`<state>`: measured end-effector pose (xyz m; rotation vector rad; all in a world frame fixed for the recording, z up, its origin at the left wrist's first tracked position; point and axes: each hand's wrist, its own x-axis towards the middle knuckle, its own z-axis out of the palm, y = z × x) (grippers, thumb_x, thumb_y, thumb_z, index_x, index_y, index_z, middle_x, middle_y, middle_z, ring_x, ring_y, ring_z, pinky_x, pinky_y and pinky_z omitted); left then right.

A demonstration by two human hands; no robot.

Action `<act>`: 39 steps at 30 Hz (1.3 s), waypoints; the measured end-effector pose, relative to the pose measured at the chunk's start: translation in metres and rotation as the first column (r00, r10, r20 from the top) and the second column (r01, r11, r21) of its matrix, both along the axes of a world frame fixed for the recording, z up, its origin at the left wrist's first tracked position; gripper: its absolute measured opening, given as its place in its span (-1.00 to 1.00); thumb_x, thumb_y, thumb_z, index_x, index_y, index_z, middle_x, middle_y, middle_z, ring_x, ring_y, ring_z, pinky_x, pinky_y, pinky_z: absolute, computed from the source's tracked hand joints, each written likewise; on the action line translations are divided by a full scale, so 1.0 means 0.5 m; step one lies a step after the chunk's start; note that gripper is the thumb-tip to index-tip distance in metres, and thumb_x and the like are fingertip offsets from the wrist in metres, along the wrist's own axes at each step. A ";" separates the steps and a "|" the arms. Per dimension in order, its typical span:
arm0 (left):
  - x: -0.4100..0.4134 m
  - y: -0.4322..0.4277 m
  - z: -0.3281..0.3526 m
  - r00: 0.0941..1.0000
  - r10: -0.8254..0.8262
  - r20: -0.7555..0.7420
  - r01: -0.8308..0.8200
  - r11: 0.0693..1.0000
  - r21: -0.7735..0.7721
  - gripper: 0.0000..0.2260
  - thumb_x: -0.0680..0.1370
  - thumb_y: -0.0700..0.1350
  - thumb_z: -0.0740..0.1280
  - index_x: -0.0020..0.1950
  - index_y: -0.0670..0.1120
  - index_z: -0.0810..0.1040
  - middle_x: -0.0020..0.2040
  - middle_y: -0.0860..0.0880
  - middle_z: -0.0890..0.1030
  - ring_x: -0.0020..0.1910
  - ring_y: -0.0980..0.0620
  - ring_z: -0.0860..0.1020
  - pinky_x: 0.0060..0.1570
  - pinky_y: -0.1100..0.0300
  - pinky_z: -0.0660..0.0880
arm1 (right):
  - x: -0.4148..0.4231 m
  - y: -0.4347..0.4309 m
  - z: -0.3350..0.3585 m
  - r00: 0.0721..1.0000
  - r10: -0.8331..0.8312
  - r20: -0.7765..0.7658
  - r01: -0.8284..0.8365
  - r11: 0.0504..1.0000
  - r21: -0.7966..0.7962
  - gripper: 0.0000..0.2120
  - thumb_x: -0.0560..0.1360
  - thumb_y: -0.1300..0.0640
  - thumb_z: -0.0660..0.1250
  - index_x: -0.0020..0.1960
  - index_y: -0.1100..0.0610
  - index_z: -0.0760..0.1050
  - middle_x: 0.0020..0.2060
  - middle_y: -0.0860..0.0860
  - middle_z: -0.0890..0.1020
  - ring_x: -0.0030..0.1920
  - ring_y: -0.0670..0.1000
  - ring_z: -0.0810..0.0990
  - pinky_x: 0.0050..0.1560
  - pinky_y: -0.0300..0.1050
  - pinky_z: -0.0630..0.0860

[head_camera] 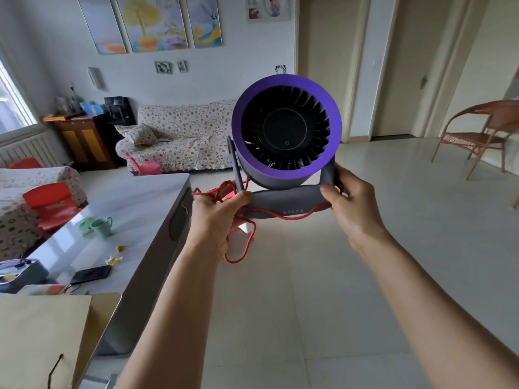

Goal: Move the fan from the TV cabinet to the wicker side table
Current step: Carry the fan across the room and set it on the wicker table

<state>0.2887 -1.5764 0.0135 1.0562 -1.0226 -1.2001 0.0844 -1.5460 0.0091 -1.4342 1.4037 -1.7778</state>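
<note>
The purple-rimmed fan (285, 133) is held up in the air over the tiled floor (309, 304), toward 12 o'clock from centre, with its dark blades facing the person. 2 hands carry it by the grey base. The left hand (216, 217), at 7 o'clock of it, has its fingers curled round the base end and a bunch of red cord (241, 242). The right hand (351, 203), at 5 o'clock, has its thumb on top and fingers wrapped behind. A worktop (134, 203) with a green mug (102, 226) lies at 9 o'clock, a sofa (179, 136) at 11 and a wicker chair (477, 130) at 2.
</note>
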 end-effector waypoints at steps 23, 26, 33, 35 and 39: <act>-0.232 -0.732 0.000 0.992 -0.126 -0.013 0.126 0.992 -0.017 -0.82 0.45 -0.35 0.43 -0.25 -0.15 0.49 -0.26 -0.14 0.59 -0.24 -0.18 0.64 -0.27 0.07 0.67 | -0.221 -0.682 -0.001 0.992 -0.126 0.018 0.126 0.992 -0.007 -0.62 0.50 0.34 0.24 0.26 0.09 0.54 -0.09 -0.09 0.61 -0.12 -0.10 0.49 -0.08 -0.28 0.45; -0.295 -0.821 -0.009 0.991 -0.130 -0.015 0.129 0.991 -0.035 -0.79 0.45 -0.36 0.42 -0.25 -0.14 0.44 -0.26 -0.15 0.54 -0.21 -0.20 0.61 -0.26 0.08 0.67 | -0.286 -0.774 -0.009 0.990 -0.138 -0.001 0.138 0.990 -0.014 -0.66 0.51 0.34 0.25 0.24 0.13 0.55 -0.10 -0.05 0.60 -0.14 -0.07 0.47 -0.12 -0.26 0.43; -0.463 -1.044 -0.015 0.995 -0.089 -0.048 0.089 0.996 -0.011 -0.86 0.42 -0.36 0.45 -0.20 -0.17 0.54 -0.29 -0.12 0.63 -0.34 -0.13 0.68 -0.31 0.09 0.66 | -0.460 -1.003 0.000 0.990 -0.131 -0.046 0.130 0.991 -0.012 -0.67 0.50 0.34 0.25 0.22 0.13 0.57 -0.21 -0.15 0.57 -0.20 -0.08 0.43 -0.20 -0.34 0.39; -0.510 -1.107 -0.014 0.994 -0.083 -0.064 0.083 0.997 -0.003 -0.87 0.42 -0.36 0.45 -0.17 -0.18 0.54 -0.33 -0.10 0.65 -0.36 -0.11 0.68 -0.30 0.10 0.66 | -0.509 -1.068 0.005 0.990 -0.124 -0.073 0.124 0.992 -0.004 -0.68 0.50 0.33 0.25 0.22 0.15 0.56 -0.20 -0.13 0.57 -0.21 -0.07 0.42 -0.23 -0.36 0.38; -0.586 -1.219 -0.014 0.992 -0.093 -0.081 0.094 0.996 -0.002 -0.86 0.43 -0.36 0.44 -0.13 -0.19 0.53 -0.39 -0.05 0.66 -0.38 -0.08 0.69 -0.27 0.06 0.67 | -0.588 -1.187 0.010 0.993 -0.090 -0.074 0.090 0.996 -0.006 -0.65 0.50 0.33 0.25 0.23 0.11 0.56 -0.12 -0.08 0.61 -0.16 -0.08 0.46 -0.17 -0.33 0.41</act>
